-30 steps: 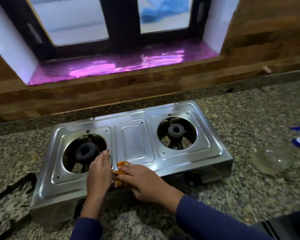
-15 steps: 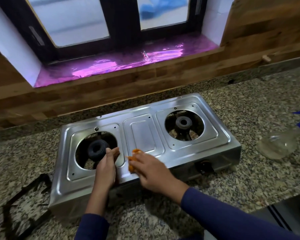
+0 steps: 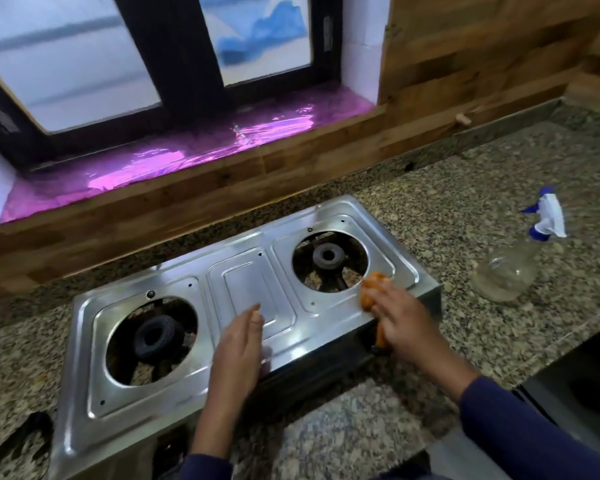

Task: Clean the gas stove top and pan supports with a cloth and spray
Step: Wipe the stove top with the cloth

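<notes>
On my head feed, the right hand [image 3: 400, 320] has gone from the front middle of the stove [image 3: 250, 289] half a second back to the near rim of the right burner [image 3: 328, 256] opening. It carried the orange cloth [image 3: 373, 285] along, fingers bent over it and holding it down on the steel. A bunch of cloth shows past the fingertips, and a strip hangs by the thumb over the stove's front edge. The left hand [image 3: 238, 344] has left the edge of the left burner [image 3: 155, 336] opening. I now see it laid flat, fingers straight and together, on the front of the centre panel, holding nothing. The stove sits on the granite table [image 3: 447, 209], its long axis running left to right and skewed so the right end lies farther from me, its front face toward me. Both burner openings are bare of supports. A dark pan support [image 3: 32, 431] lies on the table just off the stove's near left corner, cut by the frame edge. The spray bottle [image 3: 506, 271] is on the table to the stove's right, apart from it, with its blue and white head toward the far right. I cannot tell whether it stands or lies.
</notes>
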{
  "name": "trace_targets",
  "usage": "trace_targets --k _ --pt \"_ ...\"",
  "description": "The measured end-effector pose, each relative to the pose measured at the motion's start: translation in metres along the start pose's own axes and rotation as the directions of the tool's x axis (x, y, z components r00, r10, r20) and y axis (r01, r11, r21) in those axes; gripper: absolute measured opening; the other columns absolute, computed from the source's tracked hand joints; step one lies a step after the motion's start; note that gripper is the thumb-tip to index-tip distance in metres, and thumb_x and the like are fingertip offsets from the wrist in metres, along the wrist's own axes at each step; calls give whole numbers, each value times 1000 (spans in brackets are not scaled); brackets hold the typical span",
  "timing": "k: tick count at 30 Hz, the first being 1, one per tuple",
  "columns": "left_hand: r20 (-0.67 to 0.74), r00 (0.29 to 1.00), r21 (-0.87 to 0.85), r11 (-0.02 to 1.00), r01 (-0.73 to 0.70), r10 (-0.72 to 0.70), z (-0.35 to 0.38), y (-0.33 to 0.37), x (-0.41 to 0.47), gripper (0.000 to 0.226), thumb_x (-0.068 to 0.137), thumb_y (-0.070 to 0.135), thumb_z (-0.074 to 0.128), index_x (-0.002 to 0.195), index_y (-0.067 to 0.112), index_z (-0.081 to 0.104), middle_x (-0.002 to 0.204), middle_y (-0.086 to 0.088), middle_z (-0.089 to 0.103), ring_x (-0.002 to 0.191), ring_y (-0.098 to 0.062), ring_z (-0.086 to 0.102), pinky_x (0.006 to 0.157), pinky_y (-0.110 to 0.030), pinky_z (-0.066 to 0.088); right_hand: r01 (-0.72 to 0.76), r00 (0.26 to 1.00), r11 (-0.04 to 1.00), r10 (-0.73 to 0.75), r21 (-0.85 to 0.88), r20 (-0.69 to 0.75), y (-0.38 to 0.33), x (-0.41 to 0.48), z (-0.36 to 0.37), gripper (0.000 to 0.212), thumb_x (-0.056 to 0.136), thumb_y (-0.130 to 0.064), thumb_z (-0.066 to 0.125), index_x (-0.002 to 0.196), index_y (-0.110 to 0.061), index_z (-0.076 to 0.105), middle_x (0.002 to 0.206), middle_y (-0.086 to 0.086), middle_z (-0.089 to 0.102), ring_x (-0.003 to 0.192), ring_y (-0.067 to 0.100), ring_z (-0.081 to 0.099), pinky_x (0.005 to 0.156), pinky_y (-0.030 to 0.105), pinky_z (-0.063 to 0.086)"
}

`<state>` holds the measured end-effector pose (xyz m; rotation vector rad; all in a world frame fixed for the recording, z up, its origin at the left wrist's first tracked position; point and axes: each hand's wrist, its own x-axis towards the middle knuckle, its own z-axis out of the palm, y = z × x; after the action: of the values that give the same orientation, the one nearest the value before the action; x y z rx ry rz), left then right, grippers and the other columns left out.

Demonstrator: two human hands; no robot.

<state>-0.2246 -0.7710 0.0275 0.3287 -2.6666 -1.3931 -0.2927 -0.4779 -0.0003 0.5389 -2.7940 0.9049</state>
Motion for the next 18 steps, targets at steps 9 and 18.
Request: trace_targets --k 9,18 --pt "216 940 161 940 -301 264 143 102 30 47 101 48 37 137 23 54 142 8 51 135 -7 39 110 -26 32 -9 1000 993 7 -119 -19 65 34 -27 42 92 -15 52 134 -14 59 141 6 55 135 28 44 115 43 32" --pt "241 894 335 832 -442 377 219 145 46 45 98 39 42 127 11 61 134 -4 59 127 -20 51 105 -25 34 -160 985 934 174 319 -14 131 32 -47 42 98 -17 48 139 -18 55 143 4 53 132 19 48 111 35 39"
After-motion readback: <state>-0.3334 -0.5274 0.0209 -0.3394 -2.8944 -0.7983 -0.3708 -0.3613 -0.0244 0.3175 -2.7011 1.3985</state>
